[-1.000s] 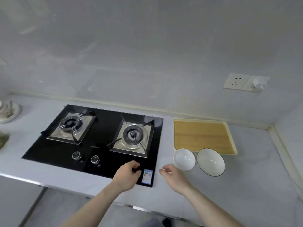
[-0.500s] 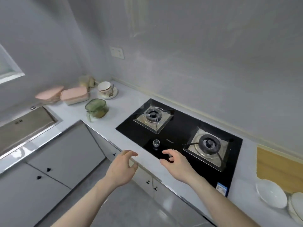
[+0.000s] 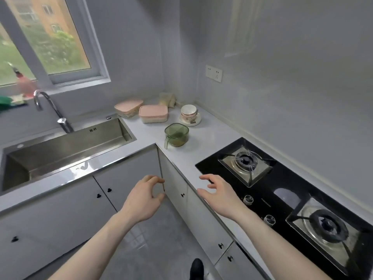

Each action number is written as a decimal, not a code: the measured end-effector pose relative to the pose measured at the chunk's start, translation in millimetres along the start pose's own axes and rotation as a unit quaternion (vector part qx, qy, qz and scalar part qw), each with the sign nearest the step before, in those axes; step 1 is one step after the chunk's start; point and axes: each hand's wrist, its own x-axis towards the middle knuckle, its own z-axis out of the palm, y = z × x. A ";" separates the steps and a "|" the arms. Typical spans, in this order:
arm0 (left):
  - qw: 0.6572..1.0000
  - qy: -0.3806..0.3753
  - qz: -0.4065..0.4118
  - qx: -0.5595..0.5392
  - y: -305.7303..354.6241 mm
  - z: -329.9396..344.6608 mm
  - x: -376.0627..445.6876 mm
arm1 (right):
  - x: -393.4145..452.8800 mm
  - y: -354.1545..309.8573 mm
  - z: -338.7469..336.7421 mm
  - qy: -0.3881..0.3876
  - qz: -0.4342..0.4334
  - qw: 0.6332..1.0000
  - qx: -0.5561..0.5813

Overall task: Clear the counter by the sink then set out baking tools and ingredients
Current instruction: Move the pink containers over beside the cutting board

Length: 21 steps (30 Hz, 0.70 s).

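On the white corner counter (image 3: 203,138) by the steel sink (image 3: 66,150) stand two pink lidded boxes (image 3: 153,113), a green glass measuring jug (image 3: 176,134), a stack of patterned cups on a saucer (image 3: 189,114) and a yellowish bag (image 3: 167,99) in the corner. My left hand (image 3: 143,197) hangs in front of the lower cabinet doors, fingers loosely curled, holding nothing. Over the counter edge near the hob, my right hand (image 3: 218,193) hovers empty, its fingers relaxed and spread.
A black two-burner gas hob (image 3: 282,190) fills the counter on the right. A curved tap (image 3: 50,110) rises behind the sink under a window. Grey cabinet doors (image 3: 125,176) with small black knobs run below. A wall socket (image 3: 214,73) sits above the cups.
My view has swung left from the hob and bowls toward the sink corner. Both hands stayed empty and moved along with the turn.
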 end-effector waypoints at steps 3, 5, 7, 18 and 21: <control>1.000 0.020 -0.020 -0.009 -19.4 -16.2 10.7 | 31.2 -18.8 8.7 -0.017 -0.017 1.000 0.007; 0.999 0.032 -0.031 -0.013 -32.4 -26.4 21.8 | 54.7 -29.4 14.9 -0.022 -0.027 0.999 0.016; 0.998 0.043 -0.044 -0.011 -46.5 -38.3 37.2 | 82.6 -40.1 22.1 -0.032 -0.036 0.999 0.022; 0.995 0.078 -0.065 -0.021 -89.7 -93.7 171.2 | 243.3 -79.9 32.8 -0.056 -0.041 0.996 0.049; 0.993 0.090 -0.070 -0.034 -97.2 -96.8 205.9 | 289.0 -82.7 33.4 -0.048 -0.036 0.997 0.044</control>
